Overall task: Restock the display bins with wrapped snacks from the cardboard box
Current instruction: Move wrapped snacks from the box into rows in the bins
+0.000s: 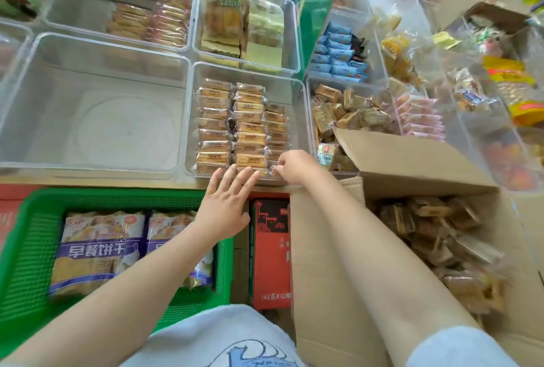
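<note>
A clear display bin holds three rows of brown wrapped snacks. My left hand lies flat with straight fingers touching the front row at the bin's near edge. My right hand has curled fingers pinching a wrapped snack at the front of the right-hand row. An open cardboard box at the right holds several loose brown wrapped snacks; my right forearm crosses its left wall.
A large clear bin stands left of the filled one. More clear bins of snacks sit behind and to the right. A green basket with purple-labelled bags and a red carton sit below the shelf edge.
</note>
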`<action>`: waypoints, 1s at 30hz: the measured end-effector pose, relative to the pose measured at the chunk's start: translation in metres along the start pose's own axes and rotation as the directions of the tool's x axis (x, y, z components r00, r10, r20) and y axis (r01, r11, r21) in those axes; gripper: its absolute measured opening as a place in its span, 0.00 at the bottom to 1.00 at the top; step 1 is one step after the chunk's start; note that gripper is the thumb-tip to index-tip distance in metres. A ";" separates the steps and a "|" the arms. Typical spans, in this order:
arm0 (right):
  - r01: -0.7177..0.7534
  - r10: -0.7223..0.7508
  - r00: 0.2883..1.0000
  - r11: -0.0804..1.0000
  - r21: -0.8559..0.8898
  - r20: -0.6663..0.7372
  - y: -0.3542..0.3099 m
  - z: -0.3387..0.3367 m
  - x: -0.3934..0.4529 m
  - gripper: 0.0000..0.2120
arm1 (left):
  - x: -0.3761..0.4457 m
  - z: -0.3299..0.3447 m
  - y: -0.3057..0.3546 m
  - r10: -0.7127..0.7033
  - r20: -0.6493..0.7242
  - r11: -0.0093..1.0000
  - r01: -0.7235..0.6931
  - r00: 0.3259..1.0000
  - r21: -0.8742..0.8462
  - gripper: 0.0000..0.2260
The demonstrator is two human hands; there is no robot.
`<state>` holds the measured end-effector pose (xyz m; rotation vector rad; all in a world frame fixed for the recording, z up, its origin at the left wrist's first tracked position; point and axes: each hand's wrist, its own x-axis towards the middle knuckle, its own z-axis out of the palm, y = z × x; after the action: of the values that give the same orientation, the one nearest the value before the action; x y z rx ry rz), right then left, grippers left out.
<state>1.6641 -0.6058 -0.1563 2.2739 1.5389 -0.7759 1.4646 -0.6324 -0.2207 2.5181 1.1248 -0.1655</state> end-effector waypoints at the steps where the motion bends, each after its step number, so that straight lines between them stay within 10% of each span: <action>1: 0.036 -0.032 0.999 0.995 0.090 -0.041 -0.002 -0.009 -0.010 0.13 | 0.000 -0.002 0.001 -0.005 0.003 1.000 0.005 1.000 -0.005 0.41; 4: 0.226 -0.089 0.914 0.923 0.313 -0.396 0.004 -0.035 -0.053 0.11 | 0.003 -0.015 0.010 -0.051 0.034 0.996 0.054 0.998 -0.068 0.37; 7: 0.455 -0.037 0.634 0.825 0.334 -0.773 0.033 -0.052 -0.108 0.09 | -0.001 -0.042 0.045 -0.119 -0.059 0.959 0.099 0.991 -0.266 0.25; 11: 0.416 0.243 0.408 0.808 0.416 -0.880 0.106 -0.046 -0.165 0.08 | -0.024 -0.074 0.128 -0.118 -0.201 0.767 -0.039 0.972 -0.640 0.16; 16: 0.040 0.446 0.652 0.787 0.615 -0.613 0.208 0.007 -0.185 0.09 | -0.047 -0.082 0.235 0.033 -0.431 0.812 -0.276 0.902 -0.515 0.15; 23: -0.264 0.400 0.895 0.831 0.490 -0.197 0.273 0.073 -0.158 0.26 | -0.030 -0.047 0.277 0.252 -0.273 0.950 -0.292 0.928 -0.114 0.13; 30: -0.430 0.541 0.830 0.777 0.460 -0.138 0.262 0.094 -0.113 0.24 | -0.026 -0.042 0.274 0.233 -0.313 0.961 -0.267 0.921 -0.071 0.09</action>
<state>1.8469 -0.8419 -0.1833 3.0159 0.8205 -0.7094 1.6480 -0.8014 -0.0958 2.6133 0.8723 0.3543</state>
